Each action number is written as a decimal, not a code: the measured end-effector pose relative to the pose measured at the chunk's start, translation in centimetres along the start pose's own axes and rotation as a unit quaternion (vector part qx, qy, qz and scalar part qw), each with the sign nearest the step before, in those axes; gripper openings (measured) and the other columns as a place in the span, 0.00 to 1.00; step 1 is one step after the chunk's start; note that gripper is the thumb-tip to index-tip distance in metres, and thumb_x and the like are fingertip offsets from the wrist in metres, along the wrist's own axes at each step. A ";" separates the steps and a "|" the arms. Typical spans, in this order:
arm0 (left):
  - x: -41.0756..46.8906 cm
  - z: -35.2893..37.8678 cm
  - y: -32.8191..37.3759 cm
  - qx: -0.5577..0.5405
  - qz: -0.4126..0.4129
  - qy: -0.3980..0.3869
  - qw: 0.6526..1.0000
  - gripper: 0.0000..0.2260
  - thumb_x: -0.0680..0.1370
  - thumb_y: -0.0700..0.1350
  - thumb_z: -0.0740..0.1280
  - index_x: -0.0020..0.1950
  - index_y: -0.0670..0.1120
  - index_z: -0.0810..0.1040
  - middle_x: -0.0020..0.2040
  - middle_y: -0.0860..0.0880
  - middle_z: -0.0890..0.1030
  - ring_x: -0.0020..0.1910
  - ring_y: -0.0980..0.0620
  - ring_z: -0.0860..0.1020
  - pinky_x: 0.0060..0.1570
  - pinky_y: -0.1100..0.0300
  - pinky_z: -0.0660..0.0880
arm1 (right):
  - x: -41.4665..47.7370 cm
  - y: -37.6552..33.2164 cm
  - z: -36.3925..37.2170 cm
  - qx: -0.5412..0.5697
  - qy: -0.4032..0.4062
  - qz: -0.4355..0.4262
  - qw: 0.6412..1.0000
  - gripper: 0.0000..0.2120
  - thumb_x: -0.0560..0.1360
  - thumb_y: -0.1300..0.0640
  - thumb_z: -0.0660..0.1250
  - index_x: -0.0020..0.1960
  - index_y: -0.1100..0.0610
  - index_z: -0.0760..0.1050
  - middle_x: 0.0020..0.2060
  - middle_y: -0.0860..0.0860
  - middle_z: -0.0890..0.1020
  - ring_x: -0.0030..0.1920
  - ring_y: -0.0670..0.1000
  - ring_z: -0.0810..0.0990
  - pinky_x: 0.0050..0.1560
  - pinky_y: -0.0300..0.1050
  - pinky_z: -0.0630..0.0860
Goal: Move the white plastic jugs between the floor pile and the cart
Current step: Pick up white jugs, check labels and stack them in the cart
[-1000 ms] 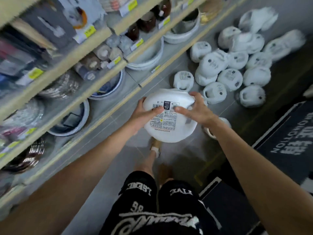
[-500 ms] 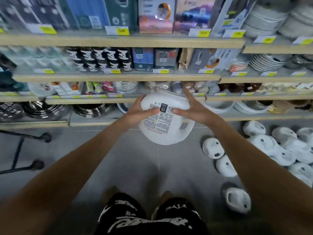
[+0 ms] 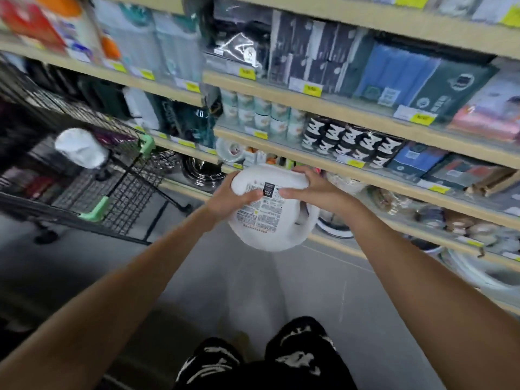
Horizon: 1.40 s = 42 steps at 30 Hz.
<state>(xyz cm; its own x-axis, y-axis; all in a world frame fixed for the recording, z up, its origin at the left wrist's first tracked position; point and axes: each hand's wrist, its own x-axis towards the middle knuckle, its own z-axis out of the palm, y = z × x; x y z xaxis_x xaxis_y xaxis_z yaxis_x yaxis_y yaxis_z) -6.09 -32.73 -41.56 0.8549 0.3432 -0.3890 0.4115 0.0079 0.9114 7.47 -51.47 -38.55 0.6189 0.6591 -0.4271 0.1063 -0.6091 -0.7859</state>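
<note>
Head view: left hand (image 3: pixel 233 198) and right hand (image 3: pixel 312 190) gripping white jug (image 3: pixel 270 220) from both sides, thumbs pressing on label, holding it above floor (image 3: pixel 253 291). wire cart (image 3: pixel 92 192) standing near at left, second jug (image 3: pixel 80 149) lying inside. Carrying step likely in hand; next move calling for swing left, lowering over basket rim.

Grey tiled floor (image 3: pixel 239 291) of a shop aisle, w/ a black wire cart (image 3: pixel 118 190) w/ green corner guards standing at left. A blurred white jug (image 3: pixel 81 149) lies in its basket. Wooden shelves (image 3: pixel 365 114) at rear carry boxed goods, black-&-white mugs (image 3: pixel 351 142), steel bowls (image 3: pixel 201 171) low down. Yellow price tags (image 3: pixel 312 90) line the edges.
</note>
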 end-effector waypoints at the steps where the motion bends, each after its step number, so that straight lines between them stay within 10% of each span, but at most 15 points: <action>1: 0.4 -2.1 -0.4 -0.002 -0.001 0.010 1.000 0.42 0.64 0.58 0.78 0.72 0.50 0.63 0.61 0.46 0.77 0.57 0.47 0.78 0.59 0.46 0.76 | 1.6 -1.4 1.1 -0.012 -0.016 -0.002 1.000 0.37 0.71 0.43 0.73 0.74 0.48 0.60 0.63 0.46 0.72 0.57 0.45 0.73 0.42 0.31 0.68; 9: 3.5 -16.1 -2.7 -0.059 -0.020 0.086 0.994 0.32 0.67 0.54 0.77 0.67 0.49 0.67 0.57 0.46 0.79 0.54 0.47 0.80 0.51 0.52 0.80 | 15.7 -11.2 8.7 -0.056 -0.163 -0.042 0.984 0.53 0.66 0.37 0.72 0.79 0.45 0.43 0.78 0.46 0.50 0.76 0.51 0.56 0.74 0.47 0.56; 15: 6.4 -25.9 -3.3 -0.067 -0.054 0.145 0.986 0.38 0.65 0.56 0.78 0.69 0.50 0.64 0.55 0.48 0.79 0.49 0.52 0.81 0.41 0.59 0.80 | 26.5 -17.4 14.5 -0.123 -0.235 -0.052 0.963 0.46 0.65 0.38 0.75 0.76 0.44 0.57 0.71 0.49 0.67 0.66 0.52 0.70 0.67 0.50 0.69; 19: 8.4 -32.6 -3.8 -0.070 -0.083 0.192 0.975 0.26 0.73 0.48 0.72 0.66 0.52 0.63 0.51 0.49 0.78 0.45 0.52 0.80 0.37 0.61 0.78 | 32.9 -22.4 18.3 -0.165 -0.298 -0.061 0.938 0.62 0.52 0.24 0.72 0.78 0.41 0.48 0.77 0.47 0.59 0.74 0.52 0.62 0.74 0.53 0.60; 23: 9.6 -38.8 -4.4 -0.078 -0.084 0.218 0.969 0.25 0.74 0.44 0.72 0.64 0.54 0.62 0.51 0.50 0.78 0.45 0.54 0.80 0.38 0.63 0.78 | 37.5 -26.6 22.5 -0.124 -0.336 -0.064 0.932 0.55 0.61 0.36 0.75 0.79 0.46 0.48 0.77 0.48 0.56 0.75 0.51 0.61 0.74 0.51 0.61; 31: 13.5 -50.9 -7.8 -0.075 -0.103 0.183 0.975 0.31 0.72 0.44 0.73 0.68 0.55 0.59 0.54 0.52 0.76 0.50 0.56 0.78 0.46 0.59 0.79 | 44.5 -30.6 31.3 -0.057 -0.268 -0.055 0.960 0.49 0.56 0.37 0.78 0.74 0.41 0.63 0.71 0.49 0.69 0.68 0.52 0.70 0.66 0.55 0.72; 42: 21.5 -63.9 -15.2 -0.179 -0.209 -0.015 0.961 0.21 0.80 0.52 0.61 0.72 0.57 0.59 0.62 0.47 0.76 0.54 0.47 0.81 0.43 0.47 0.81 | 49.3 -30.2 43.2 -0.133 -0.090 -0.021 0.987 0.50 0.60 0.37 0.78 0.76 0.41 0.58 0.68 0.52 0.65 0.65 0.53 0.70 0.62 0.51 0.73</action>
<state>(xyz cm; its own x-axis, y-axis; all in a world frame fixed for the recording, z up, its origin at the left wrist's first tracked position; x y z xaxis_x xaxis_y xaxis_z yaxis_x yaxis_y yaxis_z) -14.16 34.50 -55.19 0.6498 0.2131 -0.7296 0.5902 0.4635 0.6609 1.16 18.50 -55.18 0.4635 0.7393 -0.4884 0.3447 -0.6583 -0.6692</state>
